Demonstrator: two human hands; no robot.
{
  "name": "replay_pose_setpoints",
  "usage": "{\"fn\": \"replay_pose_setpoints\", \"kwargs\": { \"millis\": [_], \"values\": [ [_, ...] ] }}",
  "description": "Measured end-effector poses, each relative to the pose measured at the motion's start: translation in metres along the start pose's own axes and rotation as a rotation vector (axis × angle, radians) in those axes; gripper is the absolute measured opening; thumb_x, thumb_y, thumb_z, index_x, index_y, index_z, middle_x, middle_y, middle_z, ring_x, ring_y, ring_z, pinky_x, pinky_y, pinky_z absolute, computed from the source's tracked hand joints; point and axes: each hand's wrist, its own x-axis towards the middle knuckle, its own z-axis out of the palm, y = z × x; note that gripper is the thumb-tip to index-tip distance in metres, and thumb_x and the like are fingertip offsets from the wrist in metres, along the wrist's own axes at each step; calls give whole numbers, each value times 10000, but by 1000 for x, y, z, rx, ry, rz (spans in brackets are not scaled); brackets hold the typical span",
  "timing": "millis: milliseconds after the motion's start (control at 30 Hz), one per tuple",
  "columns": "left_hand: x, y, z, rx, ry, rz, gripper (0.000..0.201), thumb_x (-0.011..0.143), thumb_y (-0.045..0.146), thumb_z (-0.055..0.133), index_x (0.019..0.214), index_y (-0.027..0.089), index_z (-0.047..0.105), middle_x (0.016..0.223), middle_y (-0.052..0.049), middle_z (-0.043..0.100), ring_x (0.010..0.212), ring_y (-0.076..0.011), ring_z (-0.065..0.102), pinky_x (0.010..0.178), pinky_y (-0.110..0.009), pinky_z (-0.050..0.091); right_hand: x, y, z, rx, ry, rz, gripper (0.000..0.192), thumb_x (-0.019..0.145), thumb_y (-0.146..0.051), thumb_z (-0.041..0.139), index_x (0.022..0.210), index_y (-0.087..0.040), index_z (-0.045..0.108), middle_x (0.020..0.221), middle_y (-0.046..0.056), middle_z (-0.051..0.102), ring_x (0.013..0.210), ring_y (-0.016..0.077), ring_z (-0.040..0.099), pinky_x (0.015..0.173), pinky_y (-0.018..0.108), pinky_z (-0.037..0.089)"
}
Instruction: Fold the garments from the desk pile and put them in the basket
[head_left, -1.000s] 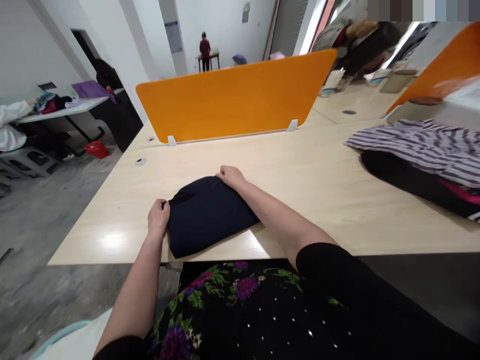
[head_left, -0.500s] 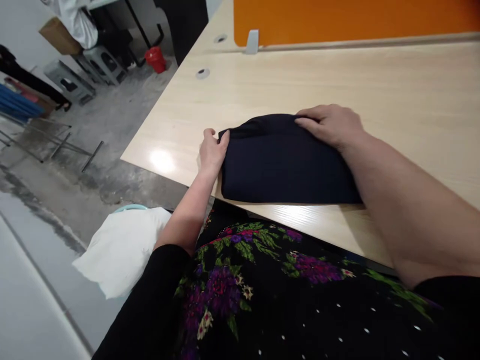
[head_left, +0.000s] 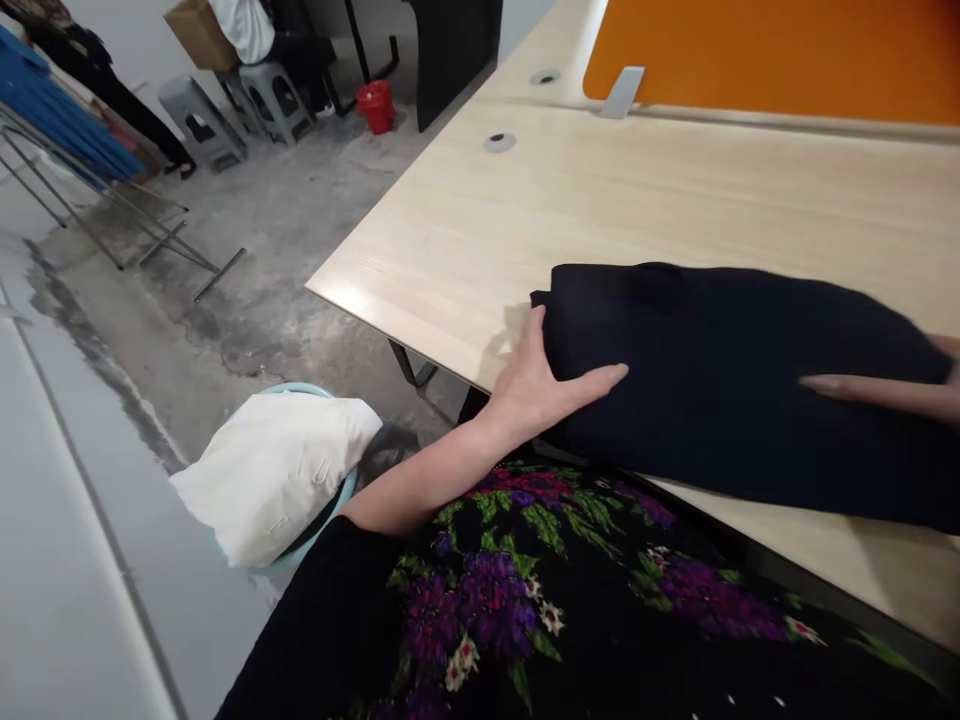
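Since half a second ago, our left hand (head_left: 536, 385) has slid onto the folded dark navy garment (head_left: 735, 380), fingers flat and spread, gripping nothing; right hand (head_left: 885, 392) at 3 o'clock presses open fingertips. Soft matte knit, rounded rectangle, lies at the pale woodgrain table's (head_left: 600, 200) near edge.

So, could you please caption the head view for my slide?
Left hand and right hand flat on folded dark cloth at the table edge.

Navy folded cloth (head_left: 720, 380), pale wood table (head_left: 637, 200), orange divider (head_left: 780, 55), purple-and-green floral black garment (head_left: 525, 600)
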Motion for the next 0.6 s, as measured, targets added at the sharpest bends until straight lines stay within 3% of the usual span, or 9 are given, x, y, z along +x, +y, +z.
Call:
{"fn": "replay_pose_setpoints", "kwargs": {
  "millis": [100, 167, 300, 433, 533, 600],
  "values": [
    [-14, -7, -21, -146, 24, 8, 898, 677, 465, 742, 1415, 267, 269, 1333, -122, 517, 1210, -290, 513, 1023, -481, 412, -23, -50, 23, 27, -100, 186, 524, 344, -679, 827, 749, -358, 743, 711, 130, 722, 576, 277, 651, 444, 467, 465],
    [-32, -11, -52, -163, 102, 41, 854, 679, 423, 737, 1395, 258, 304, 1325, -110, 534, 1188, -277, 536, 1002, -459, 443, -27, -88, 48, 99, -197, 176, 549, 382, -614, 855, 839, -338, 730, 817, 109, 734, 689, 292, 672, 519, 463, 521],
    [-101, -3, -133, 0, 430, 44, 732, 672, 411, 711, 1316, 228, 415, 1270, -71, 590, 1141, -288, 572, 969, -438, 488, -23, -163, 124, 246, -520, -222, 517, 555, -511, 824, 981, -243, 703, 976, 64, 716, 862, 267, 663, 748, 458, 557],
    [-189, 8, -204, 163, 835, 6, 564, 723, 368, 660, 1256, 282, 495, 1207, 40, 631, 1145, -279, 572, 1025, -453, 455, -28, -230, 235, 413, -781, -627, 538, 696, -484, 725, 1124, -168, 647, 1063, 35, 663, 1006, 268, 615, 859, 464, 506],
    [-240, -17, -246, 222, 1100, -95, 458, 702, 363, 683, 1143, 363, 561, 1109, 135, 656, 1161, -246, 564, 1072, -459, 413, -41, -256, 312, 391, -860, -809, 589, 730, -418, 707, 1249, -173, 572, 1150, 48, 619, 1063, 261, 579, 916, 444, 467],
    [-260, -52, -270, 146, 1225, -249, 456, 654, 365, 714, 1088, 346, 577, 1012, 114, 677, 1083, -223, 611, 1037, -439, 442, -49, -254, 344, 263, -866, -826, 609, 726, -338, 708, 1287, -172, 541, 1222, 80, 582, 1096, 261, 560, 947, 423, 452]
  ]
}}
